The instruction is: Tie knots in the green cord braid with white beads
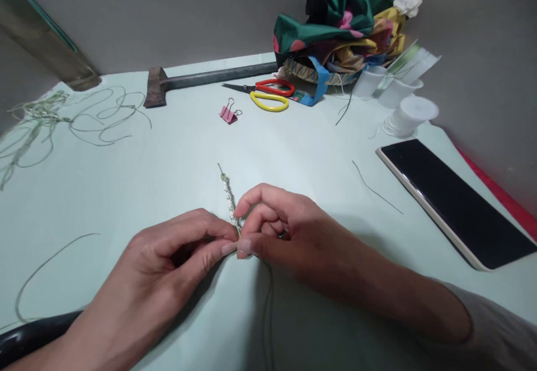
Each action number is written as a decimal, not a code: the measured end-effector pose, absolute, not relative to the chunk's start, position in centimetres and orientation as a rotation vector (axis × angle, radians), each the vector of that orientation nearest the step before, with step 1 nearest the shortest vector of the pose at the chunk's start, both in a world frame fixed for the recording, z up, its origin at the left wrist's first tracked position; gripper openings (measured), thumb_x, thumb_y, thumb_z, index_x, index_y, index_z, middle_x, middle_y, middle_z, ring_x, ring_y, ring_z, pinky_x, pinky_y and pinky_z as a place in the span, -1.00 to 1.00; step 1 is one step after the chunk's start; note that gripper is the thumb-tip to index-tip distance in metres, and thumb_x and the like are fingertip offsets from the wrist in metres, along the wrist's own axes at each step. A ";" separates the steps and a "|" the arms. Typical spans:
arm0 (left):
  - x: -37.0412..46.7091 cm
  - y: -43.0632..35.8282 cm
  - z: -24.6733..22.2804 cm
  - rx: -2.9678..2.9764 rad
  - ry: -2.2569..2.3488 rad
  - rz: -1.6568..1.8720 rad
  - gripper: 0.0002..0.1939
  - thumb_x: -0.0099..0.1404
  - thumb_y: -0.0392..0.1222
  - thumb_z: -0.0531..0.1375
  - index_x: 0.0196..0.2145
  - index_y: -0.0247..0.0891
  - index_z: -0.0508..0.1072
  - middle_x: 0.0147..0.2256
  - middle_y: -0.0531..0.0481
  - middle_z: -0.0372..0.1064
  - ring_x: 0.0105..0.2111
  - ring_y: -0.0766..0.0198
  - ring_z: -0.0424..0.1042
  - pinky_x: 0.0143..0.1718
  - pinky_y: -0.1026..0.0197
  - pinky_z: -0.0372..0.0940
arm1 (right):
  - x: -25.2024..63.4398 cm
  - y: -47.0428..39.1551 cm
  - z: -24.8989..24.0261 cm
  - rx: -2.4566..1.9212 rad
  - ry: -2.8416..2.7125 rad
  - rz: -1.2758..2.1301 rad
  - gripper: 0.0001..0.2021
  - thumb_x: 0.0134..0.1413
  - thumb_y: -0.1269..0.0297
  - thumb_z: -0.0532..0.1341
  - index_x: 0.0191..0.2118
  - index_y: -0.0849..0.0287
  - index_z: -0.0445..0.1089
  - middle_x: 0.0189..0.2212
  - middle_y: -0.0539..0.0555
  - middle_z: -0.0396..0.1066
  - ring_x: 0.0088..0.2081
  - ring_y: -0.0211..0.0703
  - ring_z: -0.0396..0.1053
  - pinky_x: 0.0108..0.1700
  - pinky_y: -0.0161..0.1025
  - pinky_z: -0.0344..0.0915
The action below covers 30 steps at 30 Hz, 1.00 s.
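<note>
A narrow braided piece of green and white cord [229,196] lies at the middle, its knotted end pointing away from me. My left hand [180,262] pinches its near end between thumb and index finger. My right hand [281,228] meets it there, thumb and a finger closed on the same cord, the other fingers curled. The fingertips of both hands touch or nearly touch and hide the knotting spot. Thin green strands [268,309] run from under my right hand toward the near edge.
Pink binder clip [229,114], scissors [268,94] and a hammer [210,77] lie behind. Tangled green cords [46,113] are far left; a fabric-filled basket [335,71], thread spools [409,114] and a phone [457,200] are right. Loose threads [375,189] lie nearby.
</note>
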State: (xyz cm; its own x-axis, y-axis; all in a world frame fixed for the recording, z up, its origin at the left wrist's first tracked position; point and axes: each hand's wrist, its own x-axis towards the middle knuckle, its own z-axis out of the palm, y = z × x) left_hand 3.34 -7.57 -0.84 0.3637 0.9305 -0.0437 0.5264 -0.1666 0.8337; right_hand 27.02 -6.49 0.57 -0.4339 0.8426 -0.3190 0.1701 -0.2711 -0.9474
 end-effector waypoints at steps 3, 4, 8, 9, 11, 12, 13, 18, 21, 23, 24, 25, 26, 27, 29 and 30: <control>3.3 -7.4 -0.7 1.759 1.327 0.618 -0.79 0.54 0.07 0.36 -0.25 0.09 0.78 -0.22 0.11 0.68 -0.25 0.21 0.59 -0.35 0.29 0.34 | 27.0 -6.5 0.4 -1.266 -1.525 1.696 -0.81 0.23 0.43 0.28 -0.07 0.04 0.42 -0.38 -0.14 0.58 -0.42 -0.26 0.28 -0.31 -0.25 0.23; 3.3 -7.4 -0.6 1.734 1.337 0.605 -0.77 0.53 0.09 0.36 -0.27 0.07 0.76 -0.22 0.08 0.67 -0.25 0.19 0.59 -0.39 0.27 0.30 | 26.9 -6.5 0.3 -1.257 -1.530 1.689 -0.80 0.23 0.44 0.27 -0.07 0.04 0.41 -0.38 -0.14 0.57 -0.41 -0.26 0.29 -0.30 -0.25 0.24; 3.3 -7.3 -0.2 1.590 1.390 0.520 -0.68 0.51 0.26 0.35 -0.23 0.04 0.74 -0.25 -0.01 0.65 -0.21 0.08 0.58 -0.47 0.23 0.19 | 27.0 -6.6 0.2 -1.243 -1.537 1.702 -0.80 0.25 0.44 0.27 -0.06 0.03 0.40 -0.35 -0.14 0.58 -0.39 -0.27 0.35 -0.27 -0.25 0.28; 3.3 -7.3 -0.2 1.569 1.397 0.505 -0.66 0.49 0.30 0.36 -0.22 0.04 0.74 -0.24 -0.03 0.66 -0.18 0.05 0.59 -0.47 0.22 0.18 | 27.0 -6.7 0.3 -1.256 -1.540 1.699 -0.81 0.26 0.43 0.26 -0.06 0.03 0.41 -0.35 -0.13 0.58 -0.39 -0.26 0.34 -0.27 -0.24 0.28; 3.2 -7.2 -0.2 1.556 1.395 0.486 -0.64 0.47 0.33 0.38 -0.24 0.04 0.73 -0.21 -0.05 0.67 -0.15 0.02 0.58 -0.47 0.22 0.17 | 26.9 -6.8 0.3 -1.280 -1.546 1.688 -0.81 0.27 0.42 0.27 -0.06 0.02 0.41 -0.36 -0.12 0.58 -0.41 -0.24 0.34 -0.29 -0.22 0.28; 3.1 -7.2 -0.2 1.556 1.389 0.480 -0.63 0.45 0.33 0.38 -0.26 0.03 0.73 -0.21 -0.05 0.67 -0.16 0.02 0.56 -0.48 0.22 0.16 | 26.9 -6.9 0.3 -1.288 -1.545 1.685 -0.82 0.28 0.41 0.27 -0.06 0.02 0.42 -0.37 -0.12 0.57 -0.41 -0.23 0.34 -0.30 -0.21 0.28; 3.2 -7.2 -0.2 1.555 1.385 0.479 -0.63 0.45 0.33 0.38 -0.28 0.03 0.72 -0.22 -0.05 0.66 -0.17 0.03 0.55 -0.48 0.22 0.15 | 26.9 -6.9 0.3 -1.286 -1.544 1.686 -0.83 0.29 0.41 0.28 -0.06 0.01 0.42 -0.38 -0.13 0.55 -0.41 -0.23 0.35 -0.30 -0.20 0.28; 4.1 -7.4 0.8 1.457 1.426 0.468 -0.67 0.45 0.23 0.36 -0.34 -0.01 0.68 -0.21 -0.05 0.65 -0.11 0.02 0.52 -0.44 0.21 0.16 | 26.7 -6.9 0.5 -1.311 -1.549 1.693 -0.81 0.29 0.44 0.28 -0.07 0.01 0.40 -0.38 -0.15 0.50 -0.40 -0.23 0.35 -0.28 -0.19 0.30; 4.6 -7.6 1.7 1.343 1.435 0.461 -0.67 0.42 0.23 0.38 -0.35 -0.01 0.67 -0.20 -0.04 0.64 -0.10 0.03 0.51 -0.43 0.22 0.17 | 26.9 -6.9 0.6 -1.346 -1.565 1.699 -0.80 0.31 0.45 0.28 -0.05 0.01 0.41 -0.37 -0.14 0.51 -0.40 -0.23 0.34 -0.30 -0.20 0.30; 4.6 -7.5 1.8 1.290 1.429 0.470 -0.69 0.41 0.22 0.41 -0.35 -0.01 0.68 -0.19 -0.04 0.64 -0.08 0.03 0.51 -0.44 0.24 0.20 | 27.0 -6.9 0.4 -1.326 -1.574 1.693 -0.79 0.32 0.46 0.29 -0.03 0.01 0.43 -0.35 -0.15 0.53 -0.40 -0.25 0.35 -0.29 -0.22 0.30; 4.5 -7.5 1.8 1.279 1.423 0.474 -0.71 0.40 0.20 0.42 -0.35 -0.01 0.68 -0.18 -0.04 0.64 -0.07 0.03 0.52 -0.45 0.25 0.22 | 27.1 -7.0 0.4 -1.310 -1.577 1.686 -0.78 0.32 0.47 0.29 -0.03 0.00 0.45 -0.34 -0.16 0.54 -0.39 -0.27 0.35 -0.29 -0.24 0.29; 4.4 -7.3 1.7 1.282 1.411 0.480 -0.73 0.39 0.17 0.44 -0.36 0.00 0.70 -0.18 -0.04 0.64 -0.06 0.03 0.54 -0.44 0.27 0.26 | 27.2 -7.0 0.3 -1.294 -1.578 1.683 -0.77 0.32 0.49 0.28 -0.02 0.00 0.46 -0.33 -0.17 0.56 -0.39 -0.28 0.36 -0.29 -0.25 0.28; 4.2 -7.2 1.5 1.301 1.392 0.485 -0.76 0.39 0.14 0.46 -0.36 0.01 0.71 -0.17 -0.03 0.65 -0.07 0.04 0.56 -0.42 0.28 0.32 | 27.2 -7.1 0.3 -1.280 -1.576 1.682 -0.76 0.32 0.50 0.28 -0.02 0.00 0.47 -0.33 -0.18 0.57 -0.40 -0.30 0.35 -0.29 -0.26 0.28; 4.0 -7.0 1.4 1.328 1.365 0.494 -0.78 0.40 0.10 0.47 -0.36 0.02 0.74 -0.17 -0.02 0.66 -0.08 0.06 0.57 -0.37 0.28 0.38 | 27.3 -7.1 0.2 -1.277 -1.578 1.679 -0.76 0.32 0.49 0.28 -0.02 0.00 0.47 -0.33 -0.17 0.58 -0.40 -0.30 0.35 -0.30 -0.27 0.27; 3.6 -6.6 1.0 1.379 1.303 0.523 -0.82 0.43 0.04 0.48 -0.35 0.06 0.78 -0.15 0.01 0.70 -0.11 0.11 0.61 -0.22 0.29 0.50 | 27.2 -7.1 0.3 -1.298 -1.591 1.668 -0.78 0.31 0.47 0.30 -0.03 0.01 0.47 -0.34 -0.15 0.58 -0.42 -0.28 0.34 -0.31 -0.26 0.27; 3.5 -6.5 0.9 1.391 1.280 0.539 -0.83 0.44 0.02 0.48 -0.35 0.08 0.80 -0.13 0.02 0.72 -0.11 0.13 0.63 -0.15 0.29 0.54 | 27.2 -7.1 0.4 -1.309 -1.596 1.663 -0.80 0.31 0.45 0.30 -0.04 0.01 0.46 -0.35 -0.14 0.58 -0.43 -0.27 0.33 -0.32 -0.25 0.27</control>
State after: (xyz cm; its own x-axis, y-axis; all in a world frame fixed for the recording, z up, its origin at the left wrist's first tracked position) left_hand 3.48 -6.51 0.95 0.3087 0.8911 -0.3326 0.3850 0.2027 0.9004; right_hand 27.16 -7.06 0.41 -0.4230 0.8552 -0.2994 0.2637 -0.2000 -0.9437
